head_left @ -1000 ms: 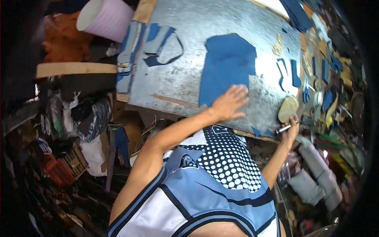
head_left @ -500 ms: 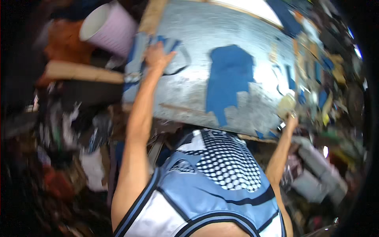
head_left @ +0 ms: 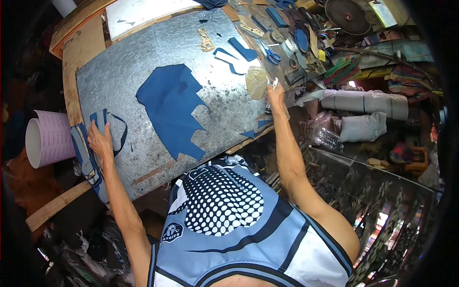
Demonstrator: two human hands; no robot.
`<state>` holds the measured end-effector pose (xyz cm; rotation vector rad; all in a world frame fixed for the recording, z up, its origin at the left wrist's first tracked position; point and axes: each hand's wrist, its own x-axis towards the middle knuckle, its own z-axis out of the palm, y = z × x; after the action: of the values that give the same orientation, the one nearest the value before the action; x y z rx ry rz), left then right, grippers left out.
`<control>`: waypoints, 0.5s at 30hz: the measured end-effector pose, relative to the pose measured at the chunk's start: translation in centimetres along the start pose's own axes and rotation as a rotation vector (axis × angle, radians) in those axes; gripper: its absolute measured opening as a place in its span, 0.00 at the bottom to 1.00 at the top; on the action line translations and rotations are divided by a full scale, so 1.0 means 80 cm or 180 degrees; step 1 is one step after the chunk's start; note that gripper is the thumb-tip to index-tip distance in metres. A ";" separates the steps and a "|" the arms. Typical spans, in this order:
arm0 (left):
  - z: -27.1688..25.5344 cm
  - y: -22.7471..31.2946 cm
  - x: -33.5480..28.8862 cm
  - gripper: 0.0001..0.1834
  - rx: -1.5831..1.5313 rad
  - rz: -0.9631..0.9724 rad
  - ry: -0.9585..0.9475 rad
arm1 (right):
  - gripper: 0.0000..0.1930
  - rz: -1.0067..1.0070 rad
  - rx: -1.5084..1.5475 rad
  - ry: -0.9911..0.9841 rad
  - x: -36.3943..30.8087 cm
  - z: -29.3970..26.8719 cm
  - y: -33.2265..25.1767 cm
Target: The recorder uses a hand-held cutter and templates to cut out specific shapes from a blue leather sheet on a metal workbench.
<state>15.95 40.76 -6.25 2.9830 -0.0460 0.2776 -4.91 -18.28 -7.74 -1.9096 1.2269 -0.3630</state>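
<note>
On the left of the metal-topped table [head_left: 124, 71], my left hand [head_left: 99, 139] rests over blue-grey cut strips [head_left: 101, 117], fingers stretched and somewhat apart. A thin dark-blue strip [head_left: 123, 136] curves beside it. Across the table, my right hand [head_left: 276, 97] is closed near the right edge. A small whitish piece [head_left: 274, 82] shows at its fingers, too small to name. Touching or just beside that hand lies a tan, rounded flat template [head_left: 256, 83]. Between my hands lies a large blue sheet [head_left: 174, 107] with notched cut edges.
Blue and white cut pieces [head_left: 232, 58] lie by the template. Farther right are blue-handled scissors [head_left: 273, 56] and a round fan-like object [head_left: 347, 16]. A stack of blue strips [head_left: 82, 153] and a pink roll [head_left: 51, 138] are at the left edge. Wrapped rolls [head_left: 366, 103] lie right.
The view has swung toward the right, so the table appears tilted and farther left. My left hand stays at the strips and my right hand by the template.
</note>
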 end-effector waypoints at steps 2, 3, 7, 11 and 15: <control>-0.006 0.014 -0.010 0.38 0.0060 0.0071 0.0202 | 0.20 -0.0832 -0.0569 0.0434 0.004 0.005 0.000; -0.011 0.020 -0.016 0.39 0.0118 0.0151 0.0418 | 0.23 -0.1669 -0.1123 0.0877 0.003 0.008 -0.007; -0.034 0.040 -0.046 0.40 0.0028 0.0129 0.0461 | 0.25 -0.2122 -0.1461 -0.0491 0.005 0.026 -0.079; -0.049 0.044 -0.076 0.39 -0.0269 -0.0089 0.0373 | 0.23 -0.2211 -0.1697 -0.1072 0.041 0.064 -0.109; -0.072 0.051 -0.100 0.37 -0.0507 -0.0227 0.0510 | 0.21 -0.1669 -0.1771 -0.1165 0.053 0.073 -0.128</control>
<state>6.89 37.71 -1.56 2.7879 0.0533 0.4794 7.09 -17.13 -4.39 -2.6326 0.6018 0.0848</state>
